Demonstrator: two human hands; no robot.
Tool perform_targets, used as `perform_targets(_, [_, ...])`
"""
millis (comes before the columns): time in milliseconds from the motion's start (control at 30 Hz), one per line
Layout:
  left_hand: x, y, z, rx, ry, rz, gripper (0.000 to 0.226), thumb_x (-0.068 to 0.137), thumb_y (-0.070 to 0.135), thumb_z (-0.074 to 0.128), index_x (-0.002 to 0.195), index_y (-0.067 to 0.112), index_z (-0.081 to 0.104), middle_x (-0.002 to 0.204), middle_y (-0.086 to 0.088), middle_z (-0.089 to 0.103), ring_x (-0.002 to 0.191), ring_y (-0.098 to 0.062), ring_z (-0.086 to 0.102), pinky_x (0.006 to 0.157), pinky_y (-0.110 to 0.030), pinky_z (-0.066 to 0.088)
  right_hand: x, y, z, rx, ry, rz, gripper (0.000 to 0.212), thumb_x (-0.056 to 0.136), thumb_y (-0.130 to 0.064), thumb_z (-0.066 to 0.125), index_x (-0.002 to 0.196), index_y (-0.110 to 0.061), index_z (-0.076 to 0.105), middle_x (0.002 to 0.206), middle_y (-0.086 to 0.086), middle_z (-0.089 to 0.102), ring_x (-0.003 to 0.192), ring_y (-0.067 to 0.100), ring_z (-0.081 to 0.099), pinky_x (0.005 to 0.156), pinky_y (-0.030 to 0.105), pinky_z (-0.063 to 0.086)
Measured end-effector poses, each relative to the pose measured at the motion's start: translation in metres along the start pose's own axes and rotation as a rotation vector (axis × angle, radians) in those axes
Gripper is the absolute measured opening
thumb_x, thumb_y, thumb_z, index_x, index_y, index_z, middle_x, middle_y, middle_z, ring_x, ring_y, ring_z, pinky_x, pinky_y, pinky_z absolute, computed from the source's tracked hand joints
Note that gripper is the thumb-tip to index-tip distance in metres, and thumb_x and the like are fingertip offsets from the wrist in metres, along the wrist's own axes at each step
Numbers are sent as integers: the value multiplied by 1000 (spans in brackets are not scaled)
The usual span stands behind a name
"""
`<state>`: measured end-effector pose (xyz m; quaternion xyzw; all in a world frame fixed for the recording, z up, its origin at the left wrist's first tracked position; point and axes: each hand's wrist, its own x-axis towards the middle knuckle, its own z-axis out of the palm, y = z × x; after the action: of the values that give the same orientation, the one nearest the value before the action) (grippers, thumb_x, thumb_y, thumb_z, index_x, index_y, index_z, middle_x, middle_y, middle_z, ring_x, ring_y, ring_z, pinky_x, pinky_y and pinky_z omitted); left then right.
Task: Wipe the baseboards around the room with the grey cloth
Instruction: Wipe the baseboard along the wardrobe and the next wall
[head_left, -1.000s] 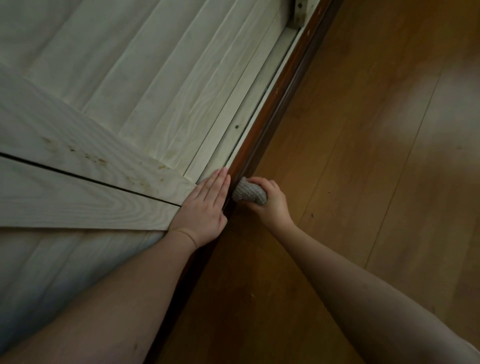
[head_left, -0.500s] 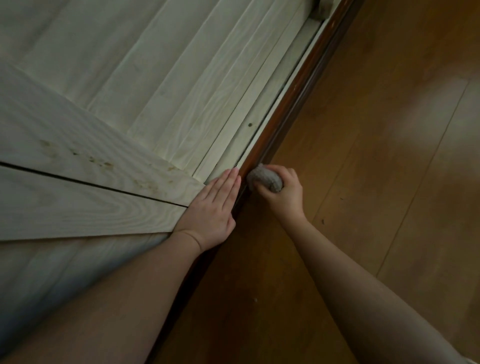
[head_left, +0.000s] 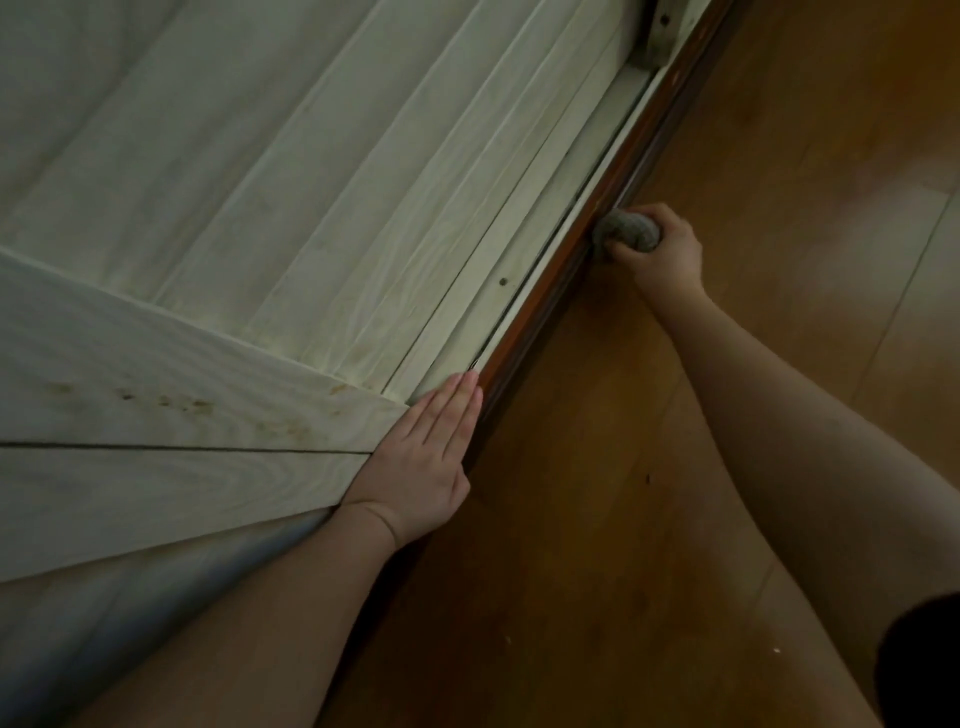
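Mid-wipe: your right hand (head_left: 657, 249) fingers clamp the cloth (head_left: 626, 232) against the baseboard (head_left: 550, 296); left hand (head_left: 421, 457) fingers flat, together. Next, slide it beyond your fingers.

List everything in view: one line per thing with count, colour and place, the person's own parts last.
grey cloth: one, grey, bunched against the baseboard, upper right of centre.
baseboard: one, reddish-brown, running diagonally between the wall panels and the floor.
wall panels: several, pale whitewashed wood, filling the left side.
floor: one, brown wood boards, right side.
dark garment: one piece, black, bottom right corner.
left hand: one, flat on the panels beside the baseboard.
right hand: one, gripping the grey cloth.
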<state>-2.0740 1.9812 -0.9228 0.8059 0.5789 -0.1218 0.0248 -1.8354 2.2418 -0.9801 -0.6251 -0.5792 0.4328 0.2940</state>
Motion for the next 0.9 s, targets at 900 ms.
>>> perform_targets(900, [5, 0, -6, 47, -39, -10, 71, 92, 32, 29, 154, -2, 21, 164, -19, 14, 152, -30, 14, 121, -46, 25, -209, 52, 106, 40, -361, -61, 59, 83, -24, 76, 117, -57, 41, 108, -32, 35, 100, -14, 47, 78, 0, 37])
